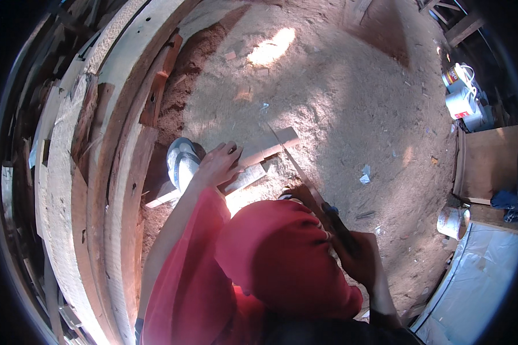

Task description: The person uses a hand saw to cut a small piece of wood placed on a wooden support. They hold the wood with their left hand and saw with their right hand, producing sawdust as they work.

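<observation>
saw [301, 171], as shown in the head view, stands with its blade crossing a brown board [281, 141] near the board's right end; the board lies low over the dusty ground [374, 121], ahead of the person. right hand [355, 250] is closed firmly on the saw's dark handle. left hand [218, 164] is laid over the board's left end, fingers bent; whether they grip beneath the edge cannot be told. a paler wood piece [246, 179] lies just on the near side of the board; whether it bears any weight cannot be determined. a sandalled foot [182, 164] is planted beside the left hand. step in hand is judged to be a crosscut, depth of kerf not discernible; a further stroke would call for a steady left hand, a blade kept in line and fingers well clear of the teeth. containers noted, all at the right side: a white bucket with a raised handle [456, 79], a second white bucket [460, 103] just beside it, and a lone pale bucket [453, 223] nearer the person, beside a plastic sheet [472, 287]. contents of all three: not verifiable from this angle. long timber beams [124, 86] are stacked along the left side, well apart from the blade.
</observation>
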Demonstrator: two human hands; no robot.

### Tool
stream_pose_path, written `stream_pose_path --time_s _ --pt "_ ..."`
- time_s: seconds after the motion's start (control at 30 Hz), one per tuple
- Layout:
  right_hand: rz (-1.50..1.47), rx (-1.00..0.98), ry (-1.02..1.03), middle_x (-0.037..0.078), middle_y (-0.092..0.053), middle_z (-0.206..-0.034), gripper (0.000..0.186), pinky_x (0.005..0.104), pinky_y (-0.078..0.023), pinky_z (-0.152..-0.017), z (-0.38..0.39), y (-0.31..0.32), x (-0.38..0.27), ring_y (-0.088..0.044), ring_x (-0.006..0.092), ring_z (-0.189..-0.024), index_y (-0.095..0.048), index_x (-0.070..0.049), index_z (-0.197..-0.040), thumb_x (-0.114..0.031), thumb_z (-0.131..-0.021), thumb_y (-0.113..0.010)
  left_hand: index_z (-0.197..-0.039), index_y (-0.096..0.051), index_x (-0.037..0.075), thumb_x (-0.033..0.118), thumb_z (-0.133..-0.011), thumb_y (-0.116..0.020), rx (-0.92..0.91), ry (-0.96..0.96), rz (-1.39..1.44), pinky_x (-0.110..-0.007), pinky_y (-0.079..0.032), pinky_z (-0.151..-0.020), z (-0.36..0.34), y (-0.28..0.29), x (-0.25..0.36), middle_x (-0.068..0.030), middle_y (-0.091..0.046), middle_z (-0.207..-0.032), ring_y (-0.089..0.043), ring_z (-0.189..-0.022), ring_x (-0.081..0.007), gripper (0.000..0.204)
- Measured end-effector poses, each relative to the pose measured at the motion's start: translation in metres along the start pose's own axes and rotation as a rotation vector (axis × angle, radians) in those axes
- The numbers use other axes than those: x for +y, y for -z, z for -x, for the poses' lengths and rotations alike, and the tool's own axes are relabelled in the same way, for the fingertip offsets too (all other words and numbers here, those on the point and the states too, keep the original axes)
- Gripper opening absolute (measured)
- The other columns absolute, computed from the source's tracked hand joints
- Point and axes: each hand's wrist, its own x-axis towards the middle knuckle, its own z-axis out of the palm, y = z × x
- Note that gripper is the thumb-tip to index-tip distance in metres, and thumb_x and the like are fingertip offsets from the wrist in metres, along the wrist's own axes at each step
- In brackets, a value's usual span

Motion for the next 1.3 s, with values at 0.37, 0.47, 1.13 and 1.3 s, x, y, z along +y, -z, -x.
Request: stream_pose_path --time_s 0.37,0.47,1.13,1.3 --pt "0.032 0.041 0.025 0.009 -0.057 -0.059 0.025 0.0329 -0.042 -0.052 0.012 0.015 -0.013 -0.051 0.0067 -0.06 -0.069 0.004 -0.082 -0.015 -0.097 -0.074 -0.141 -0.058 0.005 0.021 -0.09 -0.075 0.009 -0.132 0.068 -0.047 -0.054 -0.099 -0.019 -0.015 0.009 -0.019 -0.063 -0.133 -0.063 -0.121 -0.0393 0.057" --pt "-0.006 0.004 0.015 0.011 -0.06 -0.06 0.022 0.0326 -0.043 -0.052 0.003 0.001 -0.025 -0.052 0.0063 -0.06 -0.069 0.003 -0.083 -0.014 -0.097 -0.074 -0.143 -0.057 0.005 0.018 -0.09 -0.074 -0.033 -0.078 0.095 -0.047 -0.054 -0.099 -0.007 -0.004 0.001 -0.0194 -0.063 -0.132 -0.063 -0.119 -0.0403 0.057" --pt "0.096 -0.036 0.09 0.017 -0.064 -0.068 0.017 0.0391 -0.047 -0.054 0.014 0.026 -0.02 -0.064 0.0187 -0.056 -0.076 -0.003 -0.107 -0.011 -0.093 -0.07 -0.147 -0.05 0.001 0.018 -0.082 -0.08 -0.045 -0.116 -0.075 -0.046 -0.057 -0.093 -0.001 -0.005 -0.009 -0.0168 -0.061 -0.121 -0.065 -0.106 -0.0383 0.073" --pt "-0.005 0.029 0.159 0.018 -0.066 -0.069 0.013 0.0403 -0.049 -0.055 -0.01 -0.016 0.032 -0.066 0.0272 -0.056 -0.073 -0.001 -0.096 -0.012 -0.093 -0.07 -0.147 -0.049 -0.002 0.017 -0.084 -0.077 -0.035 -0.177 -0.106 -0.046 -0.056 -0.092 -0.017 -0.017 0.008 -0.0172 -0.061 -0.122 -0.064 -0.107 -0.0379 0.072"
